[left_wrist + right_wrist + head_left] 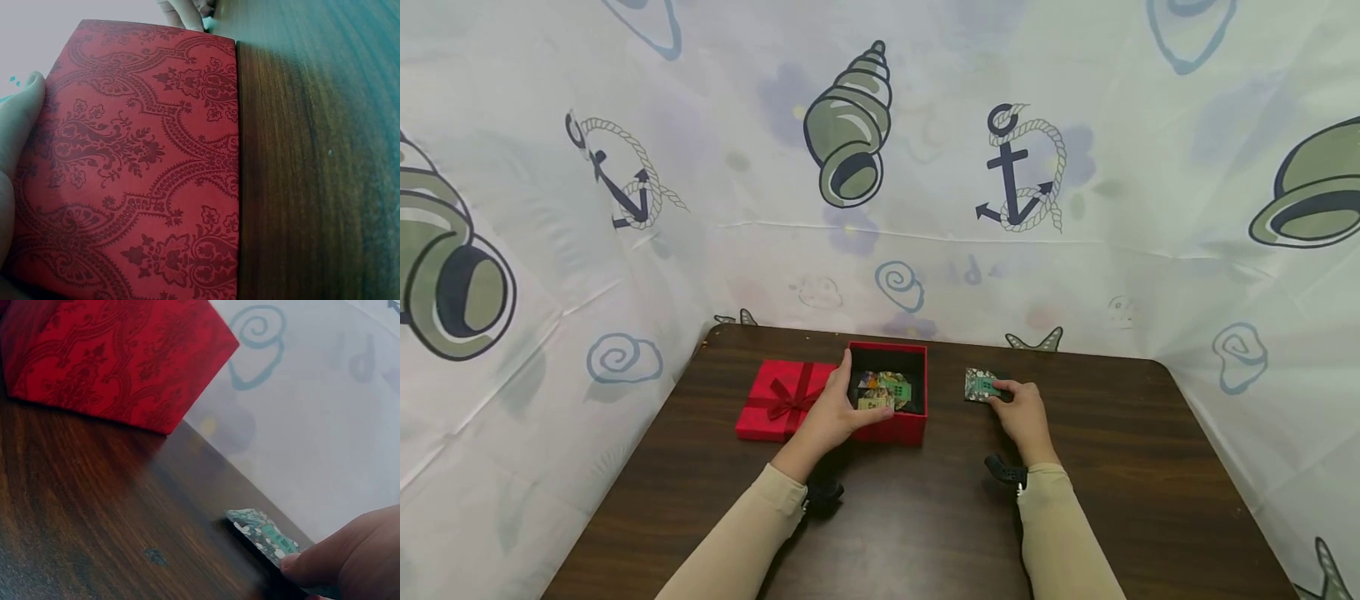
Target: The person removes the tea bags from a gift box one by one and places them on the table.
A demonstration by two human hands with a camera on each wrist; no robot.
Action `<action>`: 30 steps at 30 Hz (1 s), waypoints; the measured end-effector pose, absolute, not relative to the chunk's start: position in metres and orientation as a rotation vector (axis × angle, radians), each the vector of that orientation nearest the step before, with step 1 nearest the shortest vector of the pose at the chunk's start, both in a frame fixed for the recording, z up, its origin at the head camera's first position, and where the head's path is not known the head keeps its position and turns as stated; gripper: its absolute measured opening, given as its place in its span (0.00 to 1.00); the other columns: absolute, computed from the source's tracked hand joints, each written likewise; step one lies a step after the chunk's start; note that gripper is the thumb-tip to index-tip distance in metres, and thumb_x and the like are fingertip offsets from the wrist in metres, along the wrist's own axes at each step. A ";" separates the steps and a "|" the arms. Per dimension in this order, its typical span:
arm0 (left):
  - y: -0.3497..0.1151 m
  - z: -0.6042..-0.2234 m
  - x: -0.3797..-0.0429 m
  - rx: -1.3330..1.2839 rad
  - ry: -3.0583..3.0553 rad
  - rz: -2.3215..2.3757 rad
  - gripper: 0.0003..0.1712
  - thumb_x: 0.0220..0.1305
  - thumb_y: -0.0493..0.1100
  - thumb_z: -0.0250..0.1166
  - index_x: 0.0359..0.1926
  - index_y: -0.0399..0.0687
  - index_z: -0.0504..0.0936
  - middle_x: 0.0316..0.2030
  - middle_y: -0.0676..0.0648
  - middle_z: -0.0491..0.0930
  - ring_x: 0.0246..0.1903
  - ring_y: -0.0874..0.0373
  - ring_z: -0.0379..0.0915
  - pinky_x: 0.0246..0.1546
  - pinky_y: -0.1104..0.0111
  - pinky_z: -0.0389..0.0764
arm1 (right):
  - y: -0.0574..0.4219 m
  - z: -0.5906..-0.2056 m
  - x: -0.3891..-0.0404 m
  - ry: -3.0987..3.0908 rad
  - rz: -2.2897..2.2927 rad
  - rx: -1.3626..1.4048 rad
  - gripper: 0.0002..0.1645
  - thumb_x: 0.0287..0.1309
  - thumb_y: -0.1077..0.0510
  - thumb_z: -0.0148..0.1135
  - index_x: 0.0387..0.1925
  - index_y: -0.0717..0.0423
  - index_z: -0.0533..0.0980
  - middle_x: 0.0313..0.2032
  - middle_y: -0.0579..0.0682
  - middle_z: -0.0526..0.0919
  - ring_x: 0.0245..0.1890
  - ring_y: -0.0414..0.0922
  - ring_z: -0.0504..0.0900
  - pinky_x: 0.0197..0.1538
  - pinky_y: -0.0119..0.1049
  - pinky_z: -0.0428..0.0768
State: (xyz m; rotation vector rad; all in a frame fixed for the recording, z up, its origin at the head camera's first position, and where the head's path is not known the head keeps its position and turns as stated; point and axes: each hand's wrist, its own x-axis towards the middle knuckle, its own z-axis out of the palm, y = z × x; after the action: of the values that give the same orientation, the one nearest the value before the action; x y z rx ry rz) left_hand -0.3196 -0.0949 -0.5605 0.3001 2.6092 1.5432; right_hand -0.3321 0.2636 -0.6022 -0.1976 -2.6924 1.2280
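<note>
An open red box (901,429) with a black inside stands on the table, holding several small patterned packets (897,388). My left hand (835,407) grips its front left corner, thumb over the front rim and fingers along the left wall. In the left wrist view the thumb (28,106) lies against the embossed red wall. To the right of the box, my right hand (1024,414) pinches a small packet (979,385) with a green label and a floral print. The right wrist view shows this packet (259,532) tilted just over the wood, thumb on its near end.
Left of the box lies a red lid (767,387) with a dark red ribbon bow (788,404), partly behind the left hand. The dark wooden table (1120,467) ends at a printed cloth backdrop (940,275). A black strap (1004,471) sits at the right wrist.
</note>
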 end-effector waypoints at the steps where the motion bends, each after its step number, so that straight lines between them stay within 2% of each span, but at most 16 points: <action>1: -0.095 -0.560 -0.320 0.299 2.607 1.548 0.78 0.58 0.64 0.83 0.90 0.61 0.34 0.85 0.40 0.52 0.79 0.38 0.59 0.74 0.34 0.72 | 0.263 -0.601 -0.332 -2.699 1.206 -0.194 0.23 0.70 0.60 0.71 0.63 0.65 0.84 0.58 0.73 0.74 0.61 0.67 0.74 0.70 0.64 0.74; 6: -0.095 -0.559 -0.321 0.304 2.600 1.549 0.78 0.58 0.63 0.82 0.90 0.60 0.34 0.85 0.39 0.52 0.78 0.38 0.60 0.73 0.34 0.73 | 0.259 -0.597 -0.329 -2.721 1.129 -0.225 0.22 0.71 0.59 0.72 0.62 0.63 0.84 0.55 0.67 0.69 0.54 0.60 0.70 0.62 0.58 0.77; 12: -0.094 -0.560 -0.321 0.297 2.598 1.560 0.79 0.57 0.64 0.83 0.90 0.61 0.35 0.84 0.40 0.54 0.77 0.39 0.61 0.73 0.35 0.73 | 0.258 -0.599 -0.328 -2.760 1.058 -0.198 0.23 0.72 0.57 0.71 0.64 0.58 0.85 0.50 0.63 0.72 0.46 0.57 0.73 0.55 0.57 0.77; 20: -0.094 -0.560 -0.321 0.295 2.634 1.511 0.79 0.57 0.64 0.83 0.90 0.62 0.34 0.87 0.44 0.48 0.84 0.39 0.53 0.78 0.35 0.67 | 0.258 -0.603 -0.329 -2.731 1.072 -0.174 0.20 0.70 0.57 0.73 0.61 0.53 0.87 0.47 0.61 0.75 0.46 0.56 0.73 0.49 0.53 0.75; 25: -0.095 -0.562 -0.321 0.305 2.635 1.507 0.79 0.57 0.67 0.82 0.90 0.62 0.33 0.87 0.43 0.47 0.84 0.38 0.52 0.77 0.34 0.68 | 0.258 -0.603 -0.327 -2.726 1.065 -0.161 0.18 0.70 0.58 0.74 0.59 0.53 0.88 0.46 0.60 0.76 0.45 0.55 0.72 0.48 0.51 0.74; 30: -0.095 -0.562 -0.321 0.292 2.622 1.518 0.78 0.58 0.64 0.82 0.90 0.64 0.33 0.87 0.43 0.47 0.84 0.37 0.53 0.77 0.33 0.67 | 0.260 -0.603 -0.328 -2.706 1.108 -0.133 0.17 0.69 0.58 0.75 0.58 0.51 0.89 0.48 0.62 0.77 0.46 0.57 0.75 0.48 0.53 0.75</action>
State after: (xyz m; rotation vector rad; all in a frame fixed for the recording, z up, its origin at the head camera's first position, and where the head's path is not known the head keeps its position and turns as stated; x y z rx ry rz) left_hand -0.3210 -0.0949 -0.5617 0.2923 2.6221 1.5180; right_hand -0.3283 0.2603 -0.6031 -0.1328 -2.7063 1.1077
